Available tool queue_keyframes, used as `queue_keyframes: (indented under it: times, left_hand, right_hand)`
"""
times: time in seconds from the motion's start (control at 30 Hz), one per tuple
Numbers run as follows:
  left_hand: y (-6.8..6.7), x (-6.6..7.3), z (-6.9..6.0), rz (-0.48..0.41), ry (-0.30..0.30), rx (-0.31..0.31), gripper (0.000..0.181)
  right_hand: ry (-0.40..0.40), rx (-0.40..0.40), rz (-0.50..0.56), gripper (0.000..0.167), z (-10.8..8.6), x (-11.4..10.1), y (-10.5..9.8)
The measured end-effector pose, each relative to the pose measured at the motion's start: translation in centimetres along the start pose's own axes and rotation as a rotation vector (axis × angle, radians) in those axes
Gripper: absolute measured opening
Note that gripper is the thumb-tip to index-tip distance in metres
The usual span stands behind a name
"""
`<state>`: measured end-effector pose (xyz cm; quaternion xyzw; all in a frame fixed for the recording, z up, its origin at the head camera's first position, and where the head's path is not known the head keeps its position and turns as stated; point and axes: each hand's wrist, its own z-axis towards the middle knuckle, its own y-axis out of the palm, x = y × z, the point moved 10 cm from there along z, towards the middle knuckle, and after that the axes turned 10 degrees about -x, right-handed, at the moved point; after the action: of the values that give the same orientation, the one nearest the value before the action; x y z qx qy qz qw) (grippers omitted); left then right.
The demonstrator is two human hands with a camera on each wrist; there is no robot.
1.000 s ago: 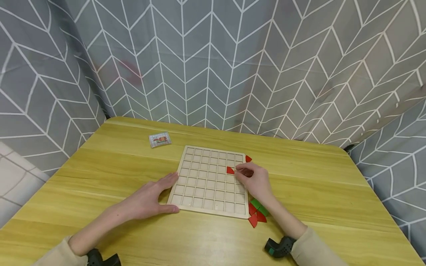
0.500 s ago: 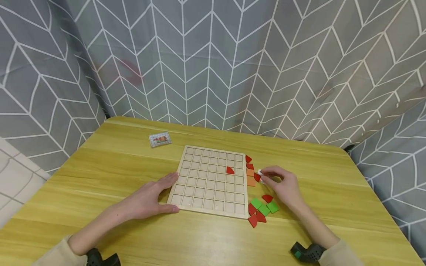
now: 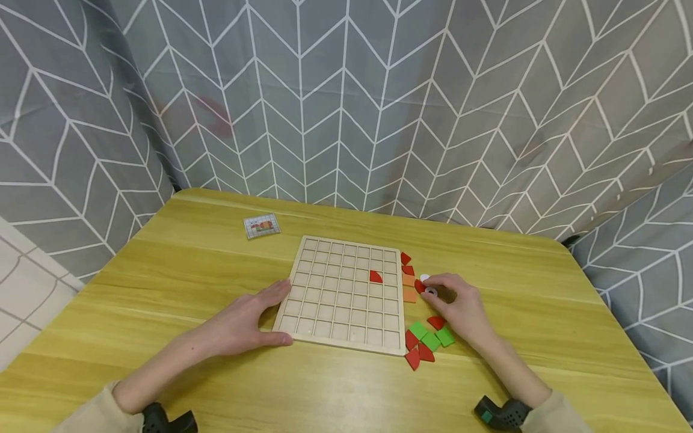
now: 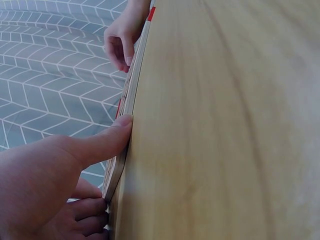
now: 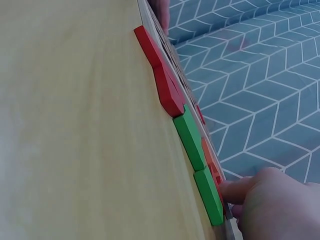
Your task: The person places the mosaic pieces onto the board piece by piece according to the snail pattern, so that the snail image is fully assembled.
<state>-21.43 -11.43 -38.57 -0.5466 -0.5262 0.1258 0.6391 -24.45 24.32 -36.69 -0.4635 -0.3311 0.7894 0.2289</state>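
A pale gridded board (image 3: 343, 294) lies on the table with one red quarter-round piece (image 3: 376, 276) in a cell. My left hand (image 3: 238, 325) rests against its left side, thumb at the near-left corner; in the left wrist view the thumb of the left hand (image 4: 60, 175) touches the board's edge (image 4: 116, 172). Right of the board, my right hand (image 3: 460, 304) pinches a small round white piece with a dark centre (image 3: 431, 291) between thumb and index finger. A white piece (image 3: 425, 278) lies by the index fingertip. In the right wrist view the right hand (image 5: 275, 200) partly hides the pieces.
Orange pieces (image 3: 409, 294), red pieces (image 3: 412, 359) and green pieces (image 3: 431, 341) lie along the board's right side. A small printed card (image 3: 262, 226) lies beyond the board's far-left corner. A patterned curtain (image 3: 325, 108) hangs behind the table.
My right hand has moved off the board to the pieces on its right, uncovering the orange and red ones, and its fingers have closed on a round piece. The left hand has stayed put.
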Motion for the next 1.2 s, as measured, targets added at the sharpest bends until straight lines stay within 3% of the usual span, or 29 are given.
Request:
queue_keyframes:
  times: [0.57, 0.9, 1.2]
  left_hand:
    - [-0.1, 0.1, 0.0, -0.005, 0.017, 0.001, 0.100]
    - [0.0, 0.0, 0.0, -0.003, 0.022, 0.004, 0.100]
    - [0.1, 0.0, 0.0, -0.006, 0.016, 0.004, 0.101]
  right_hand:
    - [-0.046, -0.027, -0.069, 0.027, 0.0, -0.7, 0.4]
    - [-0.063, 0.037, -0.060, 0.023, -0.1, -0.5, 0.1]
    - [0.012, 0.098, -0.087, 0.019, 0.0, 0.2, -0.6]
